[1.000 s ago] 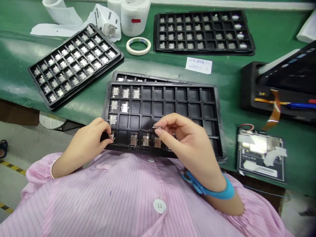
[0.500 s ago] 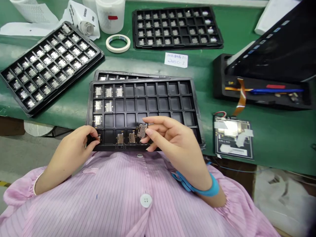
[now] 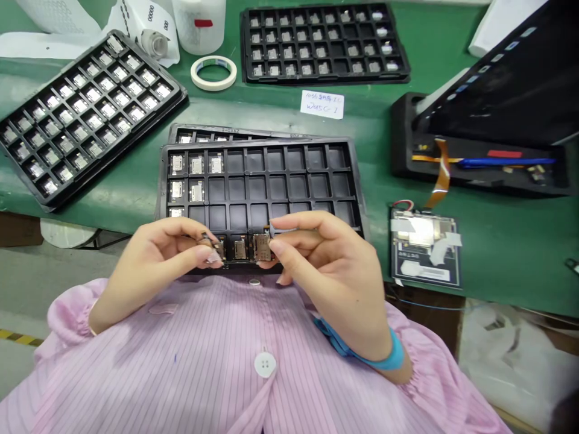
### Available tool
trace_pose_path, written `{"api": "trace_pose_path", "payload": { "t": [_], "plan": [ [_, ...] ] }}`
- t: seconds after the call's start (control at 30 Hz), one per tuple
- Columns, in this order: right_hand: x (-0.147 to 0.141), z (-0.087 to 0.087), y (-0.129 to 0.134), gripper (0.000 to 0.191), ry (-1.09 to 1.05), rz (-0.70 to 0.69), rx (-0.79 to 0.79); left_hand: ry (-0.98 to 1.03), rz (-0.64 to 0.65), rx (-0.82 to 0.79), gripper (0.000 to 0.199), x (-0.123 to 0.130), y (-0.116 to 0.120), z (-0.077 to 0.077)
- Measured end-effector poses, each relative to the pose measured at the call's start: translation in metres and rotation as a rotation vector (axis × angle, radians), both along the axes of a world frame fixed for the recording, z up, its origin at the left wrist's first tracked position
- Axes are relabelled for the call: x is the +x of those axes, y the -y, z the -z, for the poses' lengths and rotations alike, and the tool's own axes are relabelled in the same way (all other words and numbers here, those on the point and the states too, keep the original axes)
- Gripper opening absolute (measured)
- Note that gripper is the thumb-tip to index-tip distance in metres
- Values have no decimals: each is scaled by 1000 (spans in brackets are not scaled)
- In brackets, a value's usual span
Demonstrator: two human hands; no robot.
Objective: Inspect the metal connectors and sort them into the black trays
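Between the thumb and fingers of my right hand is a small metal card-slot module, held upright above the front row of a black compartment tray. My left hand pinches another small card-slot module, partly hidden by the fingertips, over the tray's front left. One more module lies in a front-row pocket between the two hands. Several modules fill pockets at the tray's back left. A second tray lies beneath this one, its back edge showing.
A filled tray lies tilted at left, another at the back. A tape roll, white tub and handwritten label stand behind. At right are a circuit board device, orange flex cable and black foam stand with screen.
My left hand has lifted a module from the front-left pocket and moved right, closer to my right hand. The module in my right hand has turned more upright.
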State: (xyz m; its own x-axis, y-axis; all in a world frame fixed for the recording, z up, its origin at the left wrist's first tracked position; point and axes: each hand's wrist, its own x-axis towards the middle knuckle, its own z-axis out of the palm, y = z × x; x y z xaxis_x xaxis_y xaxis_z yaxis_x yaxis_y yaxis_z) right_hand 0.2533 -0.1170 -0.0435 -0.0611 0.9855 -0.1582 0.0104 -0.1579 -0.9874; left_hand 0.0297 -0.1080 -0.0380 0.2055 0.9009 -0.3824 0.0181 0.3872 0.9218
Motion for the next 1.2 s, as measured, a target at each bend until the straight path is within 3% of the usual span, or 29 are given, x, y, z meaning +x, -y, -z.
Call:
{"api": "trace_pose_path", "payload": {
  "t": [0.13,0.3,0.53,0.73,1.2],
  "plan": [
    [0,0,4,13,90,15,56,113,72,-9,11,24,-8,5],
    [3,5,5,11,121,-2,57,109,84,-19,15,34,-10,2],
    [3,6,4,10,160,29,56,120,95,-30,17,34,-9,1],
    [3,5,5,13,128,56,39,260,121,-36,19,30,-10,9],
    [5,8,5,17,268,58,37,248,117,-112,25,30,-12,9]
  ]
}}
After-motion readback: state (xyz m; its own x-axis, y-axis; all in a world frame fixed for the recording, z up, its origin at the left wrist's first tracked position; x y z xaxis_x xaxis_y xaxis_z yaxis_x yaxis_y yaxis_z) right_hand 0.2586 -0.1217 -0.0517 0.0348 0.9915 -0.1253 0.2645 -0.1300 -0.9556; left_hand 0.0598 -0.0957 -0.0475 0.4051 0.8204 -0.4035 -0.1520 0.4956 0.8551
